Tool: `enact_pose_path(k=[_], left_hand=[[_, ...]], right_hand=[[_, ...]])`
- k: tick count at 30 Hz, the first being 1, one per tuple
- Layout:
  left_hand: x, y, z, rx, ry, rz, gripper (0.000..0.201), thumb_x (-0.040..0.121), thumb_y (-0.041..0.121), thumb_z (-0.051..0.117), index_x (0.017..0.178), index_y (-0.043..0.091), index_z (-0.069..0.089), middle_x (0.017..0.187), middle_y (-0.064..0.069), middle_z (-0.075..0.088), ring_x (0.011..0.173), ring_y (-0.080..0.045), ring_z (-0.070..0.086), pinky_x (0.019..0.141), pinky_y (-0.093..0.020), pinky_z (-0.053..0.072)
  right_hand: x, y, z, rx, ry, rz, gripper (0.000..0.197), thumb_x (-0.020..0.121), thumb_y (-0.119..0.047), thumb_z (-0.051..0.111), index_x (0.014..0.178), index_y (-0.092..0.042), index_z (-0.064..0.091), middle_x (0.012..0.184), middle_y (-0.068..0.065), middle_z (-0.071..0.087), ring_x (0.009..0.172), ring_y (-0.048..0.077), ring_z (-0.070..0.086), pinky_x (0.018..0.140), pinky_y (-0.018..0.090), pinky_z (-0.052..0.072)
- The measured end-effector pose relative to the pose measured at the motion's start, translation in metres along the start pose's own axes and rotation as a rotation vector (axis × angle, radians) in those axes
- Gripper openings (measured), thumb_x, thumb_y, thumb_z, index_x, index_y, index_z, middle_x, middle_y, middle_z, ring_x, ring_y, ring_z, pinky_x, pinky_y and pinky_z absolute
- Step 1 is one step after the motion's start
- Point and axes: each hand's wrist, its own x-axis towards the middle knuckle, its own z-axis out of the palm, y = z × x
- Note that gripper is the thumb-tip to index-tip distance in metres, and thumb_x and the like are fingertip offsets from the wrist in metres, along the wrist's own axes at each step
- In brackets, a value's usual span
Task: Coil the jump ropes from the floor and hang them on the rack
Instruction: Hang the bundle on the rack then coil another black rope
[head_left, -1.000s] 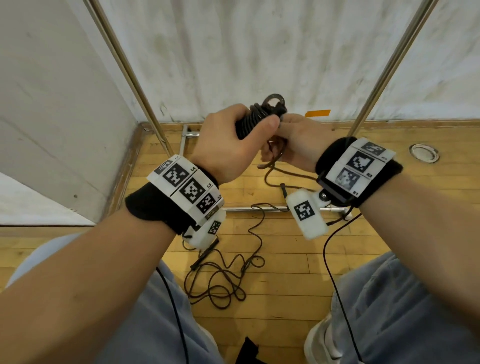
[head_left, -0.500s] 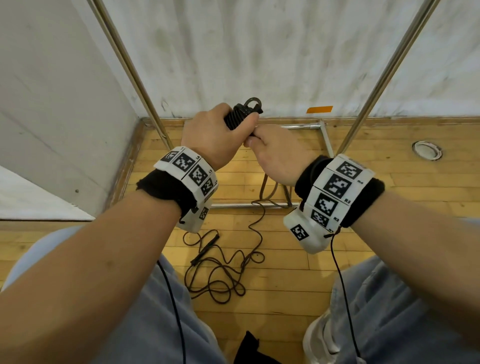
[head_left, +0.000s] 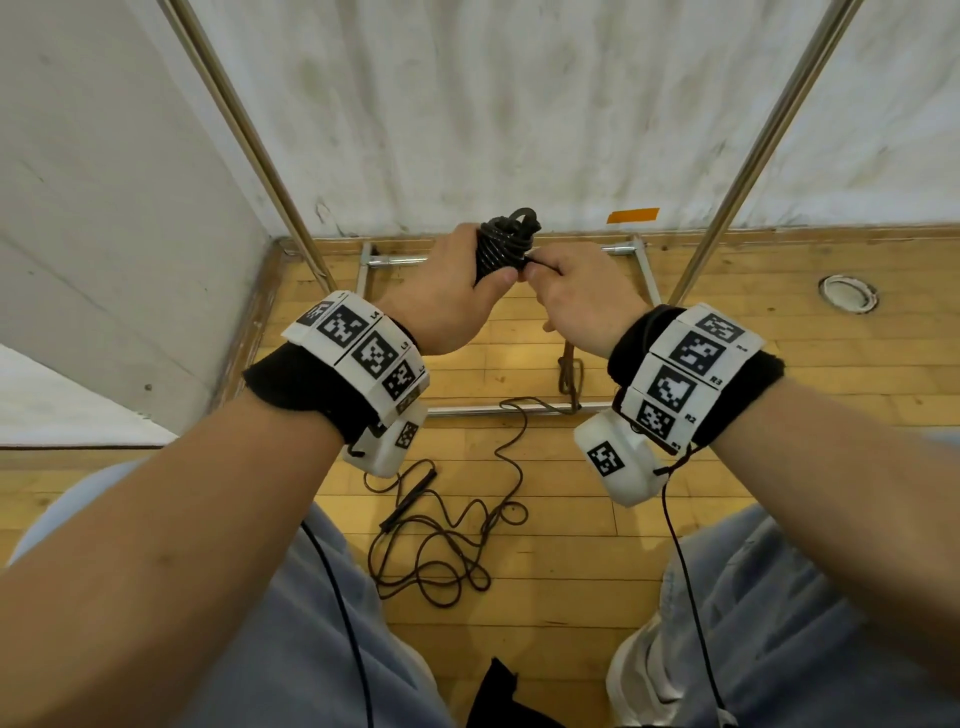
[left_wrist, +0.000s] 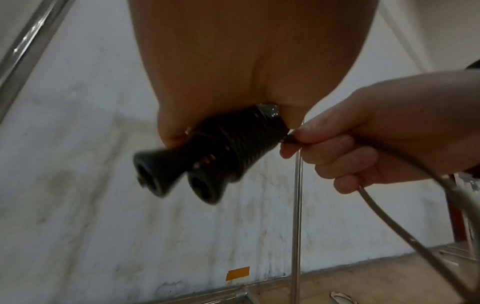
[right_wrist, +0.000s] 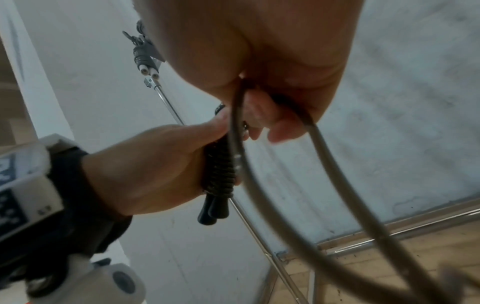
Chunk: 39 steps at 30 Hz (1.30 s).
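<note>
We are gripping the wrapped jump rope (head_left: 500, 250) in our left hand (head_left: 448, 296) to steady its handles, while our right hand (head_left: 576, 296) is pinching the loose cord taut. Another rope (head_left: 441, 540) is lying on the floor (head_left: 779, 374).

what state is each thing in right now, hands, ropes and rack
left hand: grips the wound rope bundle
right hand: pinches the loose cord
rope bundle: cord wound round two handles, unfinished
second jump rope: tangled loose on the floor
rack: standing, poles bare where visible
</note>
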Motion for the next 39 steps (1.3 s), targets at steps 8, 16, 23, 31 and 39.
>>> enact_pose_path(k=[8, 16, 23, 31, 39], left_hand=[[0.002, -0.007, -0.01, 0.114, 0.205, -0.085, 0.039, 0.085, 0.051, 0.06, 0.099, 0.018, 0.045, 0.092, 0.001, 0.049, 0.069, -0.01, 0.047, 0.055, -0.026, 0.032], [0.009, -0.034, -0.021, 0.191, 0.152, -0.238, 0.046, 0.084, 0.057, 0.058, 0.11, 0.019, 0.056, 0.088, 0.005, 0.056, 0.081, -0.019, 0.055, 0.068, -0.03, 0.041], [0.005, -0.023, -0.019, 0.233, 0.016, -0.199, 0.041, 0.079, 0.055, 0.066, 0.11, 0.029, 0.061, 0.087, 0.009, 0.061, 0.081, -0.015, 0.059, 0.066, -0.032, 0.048], [-0.01, 0.0, -0.004, 0.351, -0.272, 0.067, 0.031, 0.084, 0.048, 0.065, 0.112, 0.033, 0.059, 0.082, 0.015, 0.056, 0.083, -0.014, 0.057, 0.064, -0.029, 0.043], [-0.021, 0.016, -0.01, 0.305, -0.22, 0.188, 0.049, 0.077, 0.068, 0.057, 0.105, 0.029, 0.06, 0.077, 0.013, 0.062, 0.072, -0.012, 0.06, 0.063, -0.033, 0.051]], right_hand=[[-0.002, 0.001, 0.002, -0.111, -0.056, -0.022, 0.014, 0.097, -0.016, 0.045, 0.089, -0.019, 0.056, 0.067, -0.006, 0.05, 0.055, 0.008, 0.044, 0.049, 0.018, 0.035], [-0.01, -0.001, -0.003, -0.519, -0.076, -0.225, 0.034, 0.1, -0.034, 0.036, 0.079, -0.014, 0.053, 0.061, -0.005, 0.047, 0.057, 0.011, 0.043, 0.05, 0.023, 0.028], [-0.007, -0.005, -0.011, -0.631, -0.011, -0.341, 0.028, 0.099, -0.034, 0.038, 0.073, -0.024, 0.042, 0.061, -0.011, 0.039, 0.055, 0.003, 0.035, 0.049, 0.022, 0.021], [0.002, -0.002, -0.017, -0.543, 0.083, -0.305, 0.03, 0.097, -0.035, 0.044, 0.078, -0.016, 0.058, 0.062, -0.007, 0.046, 0.059, 0.011, 0.043, 0.05, 0.02, 0.026], [0.011, -0.001, -0.023, -0.298, 0.104, -0.222, 0.043, 0.093, -0.036, 0.051, 0.08, 0.002, 0.065, 0.054, -0.001, 0.044, 0.048, 0.01, 0.039, 0.046, 0.012, 0.032]])
